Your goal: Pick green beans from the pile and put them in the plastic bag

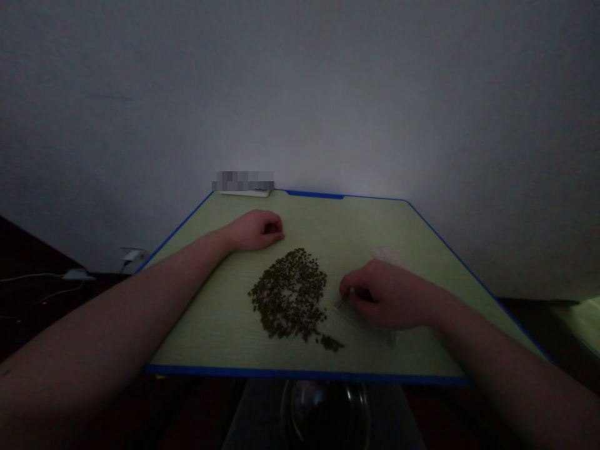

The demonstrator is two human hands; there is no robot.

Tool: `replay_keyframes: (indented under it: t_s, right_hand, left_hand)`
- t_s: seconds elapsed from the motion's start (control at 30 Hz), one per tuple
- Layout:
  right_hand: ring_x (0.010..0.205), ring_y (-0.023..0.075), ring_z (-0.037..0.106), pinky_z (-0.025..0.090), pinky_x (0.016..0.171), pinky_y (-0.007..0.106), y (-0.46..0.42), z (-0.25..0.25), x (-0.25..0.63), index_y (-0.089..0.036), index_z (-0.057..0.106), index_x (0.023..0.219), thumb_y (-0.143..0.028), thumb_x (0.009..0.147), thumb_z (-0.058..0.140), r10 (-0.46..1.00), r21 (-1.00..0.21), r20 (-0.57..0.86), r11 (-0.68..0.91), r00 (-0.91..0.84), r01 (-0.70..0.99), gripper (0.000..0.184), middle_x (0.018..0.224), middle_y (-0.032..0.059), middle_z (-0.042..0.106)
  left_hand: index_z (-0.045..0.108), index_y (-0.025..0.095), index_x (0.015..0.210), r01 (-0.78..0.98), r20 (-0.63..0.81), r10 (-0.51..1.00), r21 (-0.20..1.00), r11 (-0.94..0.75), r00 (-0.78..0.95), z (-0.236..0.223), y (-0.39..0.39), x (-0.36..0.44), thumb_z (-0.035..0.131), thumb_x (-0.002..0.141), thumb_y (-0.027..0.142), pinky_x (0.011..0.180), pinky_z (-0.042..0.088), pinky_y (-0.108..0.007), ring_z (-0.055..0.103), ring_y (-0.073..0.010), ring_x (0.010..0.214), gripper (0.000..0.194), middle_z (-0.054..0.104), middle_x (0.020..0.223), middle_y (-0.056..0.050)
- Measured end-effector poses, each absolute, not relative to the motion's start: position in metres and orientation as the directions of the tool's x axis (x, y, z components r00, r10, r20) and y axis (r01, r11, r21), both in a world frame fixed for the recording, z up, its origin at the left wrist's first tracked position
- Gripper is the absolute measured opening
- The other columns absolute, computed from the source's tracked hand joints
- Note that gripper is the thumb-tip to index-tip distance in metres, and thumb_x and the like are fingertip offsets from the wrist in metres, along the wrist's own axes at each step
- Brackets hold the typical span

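Observation:
A loose pile of small greenish-brown pieces, like seeds or beans, lies spread on the light table top. A small darker clump sits at its lower right. My left hand rests on the table behind the pile, to its left, fingers loosely curled with nothing visible in them. To the right of the pile, my right hand is closed in a pinch on a clear plastic bag. Most of that bag lies flat under the hand, hard to make out in the dim light.
Blue edging runs round the table. A pale flat object, partly blurred, lies at the back left corner, against the grey wall. Below the front edge, a round glass container sits between my legs. White cables and a plug are at the left.

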State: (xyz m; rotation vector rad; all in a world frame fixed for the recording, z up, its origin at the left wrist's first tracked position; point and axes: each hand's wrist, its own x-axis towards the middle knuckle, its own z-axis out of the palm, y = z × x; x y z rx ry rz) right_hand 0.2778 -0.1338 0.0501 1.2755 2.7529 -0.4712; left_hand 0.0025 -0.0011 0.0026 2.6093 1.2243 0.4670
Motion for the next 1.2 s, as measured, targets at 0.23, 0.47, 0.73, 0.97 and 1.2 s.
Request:
replay_keyframes:
  t_s: [0.23, 0.47, 0.73, 0.97, 1.2]
  right_hand:
    - [0.056, 0.0131, 0.052, 0.03, 0.051, 0.025, -0.111, 0.055, 0.318, -0.019, 0.068, 0.091, -0.016, 0.076, 0.046, 0.852, -0.147, -0.206, 0.459, -0.481, 0.876, 0.027, 0.069, 0.0034, 0.064]
    - [0.063, 0.0143, 0.055, 0.036, 0.058, 0.025, -0.121, 0.053, 0.3, -0.02, 0.069, 0.091, -0.017, 0.079, 0.049, 0.679, -0.297, -0.251, 0.624, -0.69, 0.723, 0.023, 0.076, 0.0034, 0.067]
    - [0.068, 0.0151, 0.058, 0.035, 0.061, 0.025, -0.131, 0.051, 0.273, -0.02, 0.067, 0.091, -0.016, 0.082, 0.046, 0.643, -0.279, -0.195, 0.687, -0.74, 0.671, 0.023, 0.078, 0.0035, 0.068]
    - [0.069, 0.0152, 0.058, 0.036, 0.061, 0.025, -0.134, 0.05, 0.268, -0.019, 0.067, 0.091, -0.013, 0.079, 0.048, 0.595, -0.324, -0.167, 0.72, -0.786, 0.614, 0.024, 0.077, 0.0035, 0.069]
    - [0.075, 0.016, 0.06, 0.038, 0.066, 0.025, -0.134, 0.046, 0.264, -0.019, 0.067, 0.096, -0.011, 0.078, 0.048, 0.587, -0.361, -0.129, 0.723, -0.799, 0.589, 0.028, 0.085, 0.0043, 0.07]
  left_hand:
    - [0.061, 0.015, 0.077, 0.696, 0.191, 0.772, 0.341, -0.632, 0.607, 0.002, -0.001, 0.002, 0.053, 0.076, 0.039, 0.052, 0.031, -0.023, 0.045, -0.0091, 0.055, 0.025, 0.056, 0.063, 0.0]
    - [0.062, 0.015, 0.078, 0.703, 0.181, 0.777, 0.339, -0.625, 0.603, 0.003, -0.001, 0.002, 0.054, 0.076, 0.039, 0.054, 0.031, -0.024, 0.046, -0.0101, 0.056, 0.025, 0.058, 0.065, -0.001]
    - [0.062, 0.015, 0.079, 0.703, 0.191, 0.77, 0.32, -0.635, 0.609, 0.002, -0.001, 0.002, 0.053, 0.076, 0.04, 0.055, 0.032, -0.023, 0.046, -0.01, 0.057, 0.026, 0.058, 0.065, 0.0]
    - [0.061, 0.015, 0.078, 0.699, 0.2, 0.765, 0.315, -0.642, 0.612, 0.002, 0.0, 0.002, 0.053, 0.077, 0.041, 0.054, 0.031, -0.023, 0.045, -0.0094, 0.056, 0.027, 0.057, 0.064, 0.0]
    - [0.061, 0.015, 0.078, 0.704, 0.19, 0.777, 0.334, -0.626, 0.6, 0.003, -0.001, 0.002, 0.053, 0.076, 0.041, 0.054, 0.032, -0.023, 0.046, -0.0095, 0.056, 0.026, 0.058, 0.064, 0.0]
